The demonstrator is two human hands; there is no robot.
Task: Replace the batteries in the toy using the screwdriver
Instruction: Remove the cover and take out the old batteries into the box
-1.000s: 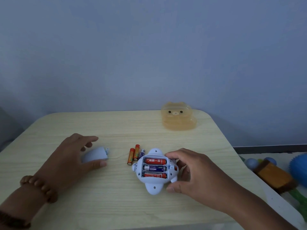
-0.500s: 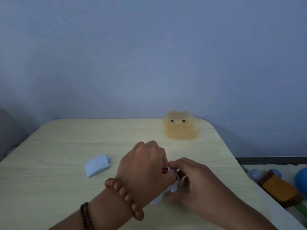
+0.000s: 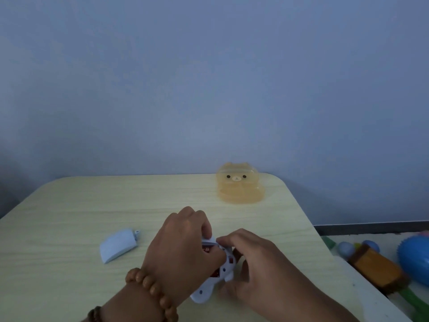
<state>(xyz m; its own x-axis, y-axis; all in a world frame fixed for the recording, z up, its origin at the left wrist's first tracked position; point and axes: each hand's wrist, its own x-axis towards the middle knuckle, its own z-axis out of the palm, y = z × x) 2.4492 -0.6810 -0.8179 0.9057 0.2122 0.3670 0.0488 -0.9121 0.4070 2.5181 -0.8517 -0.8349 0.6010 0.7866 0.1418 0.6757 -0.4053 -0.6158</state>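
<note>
The white toy (image 3: 223, 270) lies belly-up on the pale wooden table (image 3: 69, 205), tilted a little, with red batteries showing in its open compartment. My right hand (image 3: 257, 266) grips the toy's right side. My left hand (image 3: 185, 247) lies over the compartment with its fingers curled down onto the batteries; what the fingers pinch is hidden. The pale blue battery cover (image 3: 118, 245) rests loose on the table to the left, apart from both hands. The spare batteries and the screwdriver are not visible.
A translucent orange bear-shaped box (image 3: 239, 189) stands near the table's far right edge. Off the table to the right lie other toys: an orange-brown block (image 3: 376, 268), a blue spiky ball (image 3: 415, 259) and small balls. A blue-grey wall is behind.
My left hand let go of the battery cover, leaving it on the table, and moved right onto the toy's battery compartment. The loose batteries are now hidden. The camera tilted slightly upward.
</note>
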